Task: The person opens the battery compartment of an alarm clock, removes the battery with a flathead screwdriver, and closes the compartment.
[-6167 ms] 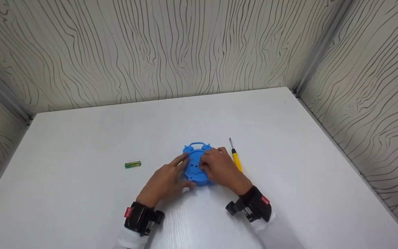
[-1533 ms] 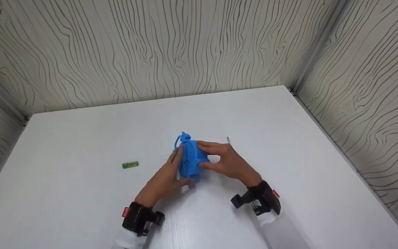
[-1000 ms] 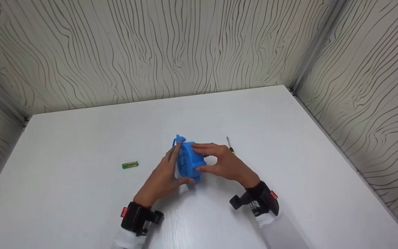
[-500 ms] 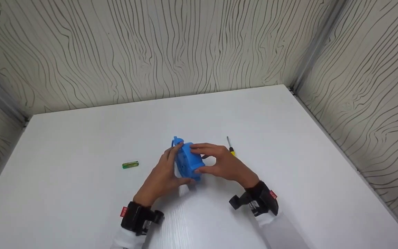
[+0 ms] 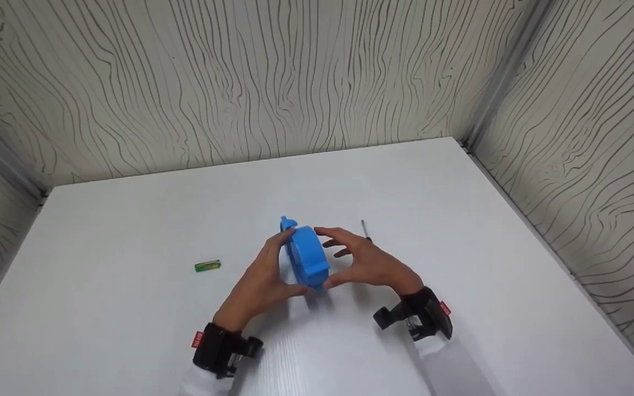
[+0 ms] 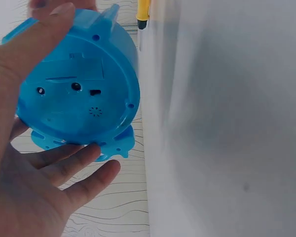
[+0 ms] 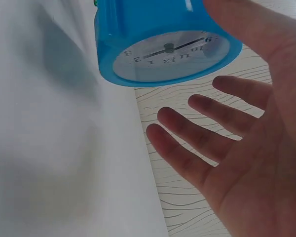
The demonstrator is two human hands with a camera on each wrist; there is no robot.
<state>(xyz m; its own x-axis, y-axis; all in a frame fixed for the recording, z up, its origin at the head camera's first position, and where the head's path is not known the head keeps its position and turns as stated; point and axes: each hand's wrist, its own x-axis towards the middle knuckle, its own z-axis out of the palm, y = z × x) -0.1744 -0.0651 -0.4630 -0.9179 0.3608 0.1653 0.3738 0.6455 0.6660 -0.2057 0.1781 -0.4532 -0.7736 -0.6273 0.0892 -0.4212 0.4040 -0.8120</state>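
Note:
A blue toy-like alarm clock (image 5: 310, 252) is tilted up on edge in the head view, its side facing up. My left hand (image 5: 259, 283) holds it, thumb at the feet end and fingers at the bell end. In the left wrist view, the clock's back (image 6: 59, 106) shows small holes, a slotted speaker grille and a rectangular battery cover. My right hand (image 5: 375, 264) is spread beside the clock's face, thumb tip right at its lower edge, other fingers apart from it. The right wrist view shows the white dial (image 7: 163, 66) with numerals and dark clock hands.
On the white table (image 5: 130, 319), a green battery (image 5: 207, 266) lies left of the hands. A screwdriver (image 5: 365, 230) lies behind my right hand, which hides most of its yellow handle. Patterned wall panels (image 5: 251, 77) bound the back and sides.
The clock lay back up earlier, with my right fingers on its back; both hands then tipped it up. In the last half second my right fingers have spread away from its side.

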